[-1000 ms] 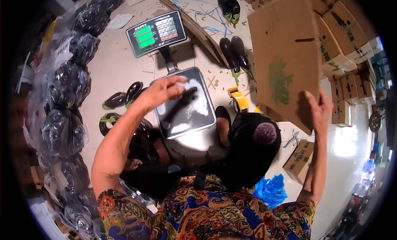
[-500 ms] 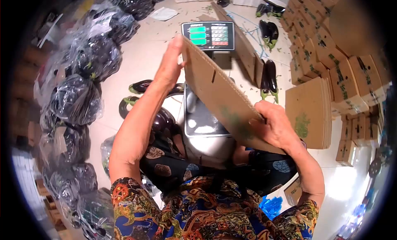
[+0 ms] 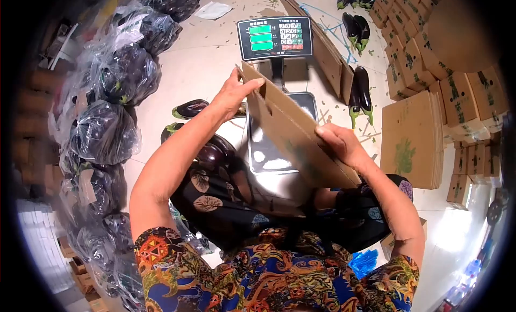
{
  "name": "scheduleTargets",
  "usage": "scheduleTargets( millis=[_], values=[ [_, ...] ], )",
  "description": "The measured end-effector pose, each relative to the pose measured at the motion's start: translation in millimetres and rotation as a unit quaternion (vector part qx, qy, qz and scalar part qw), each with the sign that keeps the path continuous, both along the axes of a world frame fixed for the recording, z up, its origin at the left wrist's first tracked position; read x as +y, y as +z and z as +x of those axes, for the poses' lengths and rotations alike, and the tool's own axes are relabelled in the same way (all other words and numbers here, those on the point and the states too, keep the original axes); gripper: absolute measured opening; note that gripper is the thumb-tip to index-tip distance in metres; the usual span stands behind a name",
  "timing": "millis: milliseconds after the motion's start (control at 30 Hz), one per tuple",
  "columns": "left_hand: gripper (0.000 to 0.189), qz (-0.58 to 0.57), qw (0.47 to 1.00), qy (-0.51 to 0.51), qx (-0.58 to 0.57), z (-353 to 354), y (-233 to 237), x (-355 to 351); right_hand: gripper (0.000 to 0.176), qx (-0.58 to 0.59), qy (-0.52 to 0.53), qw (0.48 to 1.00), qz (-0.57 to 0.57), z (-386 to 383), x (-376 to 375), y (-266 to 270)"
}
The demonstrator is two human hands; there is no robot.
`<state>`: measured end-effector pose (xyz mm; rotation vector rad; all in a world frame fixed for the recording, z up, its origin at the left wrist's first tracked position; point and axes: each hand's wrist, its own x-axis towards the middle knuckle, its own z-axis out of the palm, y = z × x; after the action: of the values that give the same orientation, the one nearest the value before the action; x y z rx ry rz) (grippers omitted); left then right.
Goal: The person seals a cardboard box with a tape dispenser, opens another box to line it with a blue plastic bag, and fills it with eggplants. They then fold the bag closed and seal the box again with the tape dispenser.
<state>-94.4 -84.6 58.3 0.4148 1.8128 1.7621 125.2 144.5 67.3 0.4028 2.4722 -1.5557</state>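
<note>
Fingers (image 3: 251, 85) of the left hand (image 3: 232, 96) are curled shut around the upper corner of a flattened carton (image 3: 287, 130), with the thumb over its edge. The right hand (image 3: 339, 146) clamps the carton's lower right edge, its fingers (image 3: 325, 133) folded onto the face.

In the head view, the carton hangs tilted in the air above the weighing pan (image 3: 263, 151) of a floor scale, just below the scale's display (image 3: 275, 38). Loose eggplants (image 3: 189, 109) lie on the floor (image 3: 204, 59) left of the pan. Clear bags of eggplants (image 3: 105, 132) line the far left. A stack of flat cartons (image 3: 414, 142) lies to the right.
</note>
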Motion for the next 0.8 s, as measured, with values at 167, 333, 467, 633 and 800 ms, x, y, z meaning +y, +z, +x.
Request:
scheduleTargets(
  millis=[167,333,467,633,800],
  values=[
    [0.047,-0.214,0.957,-0.026,0.195,-2.4,31.1,-23.5,0.03,0.133,-0.043,0.962,0.235,-15.2,7.4,7.1],
    [0.051,-0.279,0.854,-0.051,0.435,17.3,13.3,-38.1,0.018,0.165,-0.175,0.922,0.303,-21.5,8.6,19.1],
    [0.056,-0.348,0.816,-0.1,0.451,28.8,23.5,-22.1,0.023,0.464,-0.159,0.78,0.389,-35.4,3.6,5.4],
    [0.05,-0.378,0.742,-0.432,0.347,35.1,11.4,10.3,0.033,0.471,0.048,0.788,0.394,-68.1,-23.7,-18.3],
    [0.042,-0.212,0.932,-0.281,0.091,10.2,-7.5,-23.7,0.055,0.381,0.222,0.788,0.43,-89.1,-52.6,-60.8]
  ],
)
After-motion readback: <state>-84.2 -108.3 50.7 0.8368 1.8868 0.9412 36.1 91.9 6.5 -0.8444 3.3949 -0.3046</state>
